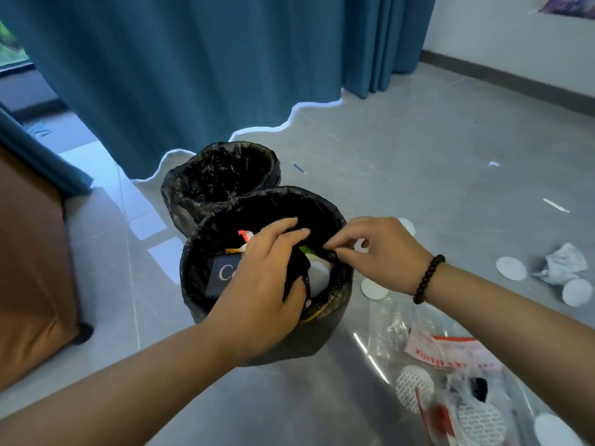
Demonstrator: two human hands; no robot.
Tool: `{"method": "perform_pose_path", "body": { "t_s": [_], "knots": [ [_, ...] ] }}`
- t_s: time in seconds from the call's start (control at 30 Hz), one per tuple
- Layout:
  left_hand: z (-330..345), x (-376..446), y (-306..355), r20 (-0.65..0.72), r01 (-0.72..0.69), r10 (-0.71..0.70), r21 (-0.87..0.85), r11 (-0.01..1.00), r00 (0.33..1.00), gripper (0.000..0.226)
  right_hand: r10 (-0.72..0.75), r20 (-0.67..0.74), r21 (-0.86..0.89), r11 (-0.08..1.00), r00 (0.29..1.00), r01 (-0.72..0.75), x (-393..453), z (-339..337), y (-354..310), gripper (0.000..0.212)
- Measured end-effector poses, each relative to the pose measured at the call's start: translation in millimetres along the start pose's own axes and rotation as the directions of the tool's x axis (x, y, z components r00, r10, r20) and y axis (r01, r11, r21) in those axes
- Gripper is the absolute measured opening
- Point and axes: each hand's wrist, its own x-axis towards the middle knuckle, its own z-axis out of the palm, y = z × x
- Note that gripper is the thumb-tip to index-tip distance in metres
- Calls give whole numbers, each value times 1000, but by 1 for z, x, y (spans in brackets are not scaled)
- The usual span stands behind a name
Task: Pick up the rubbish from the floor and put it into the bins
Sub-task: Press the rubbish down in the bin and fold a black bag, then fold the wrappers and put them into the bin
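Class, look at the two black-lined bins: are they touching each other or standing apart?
Touching. The head view shows the near bin's liner rim pressed against the far bin's liner, with no floor visible between them.

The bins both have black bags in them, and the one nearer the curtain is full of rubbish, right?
Not quite. The head view shows both bins lined with black bags, but the rubbish is in the near bin; the far bin, by the curtain, looks empty.
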Motion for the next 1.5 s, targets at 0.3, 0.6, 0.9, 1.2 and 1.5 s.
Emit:
{"method": "perform_pose_path", "body": {
  "t_s": [0.3, 0.6, 0.9, 1.2, 1.5],
  "knots": [
    [55, 2, 37, 102, -438, 432, 42, 898, 896, 29, 298, -239, 115, 954, 924, -277, -69, -17, 88, 21],
    [174, 2, 54, 334, 141, -93, -121, 983, 938, 39, 591, -149, 37, 804, 793, -593, -127, -6, 162, 15],
    [251, 17, 73, 446, 674, -544, -210, 708, 711, 36, 879, -104, -2, 467, 465, -884, -178, -2, 204, 72],
    [194, 26, 71, 405, 626, -509, -243, 741, 760, 7, 802, -94, 196, 596, 590, -779, -172, 4, 186, 69],
    [80, 41, 94, 469, 651, -457, -616, 445, 756, 8, 509, 43, 8, 860, 860, -510, -154, -30, 99, 47]
  ]
}}
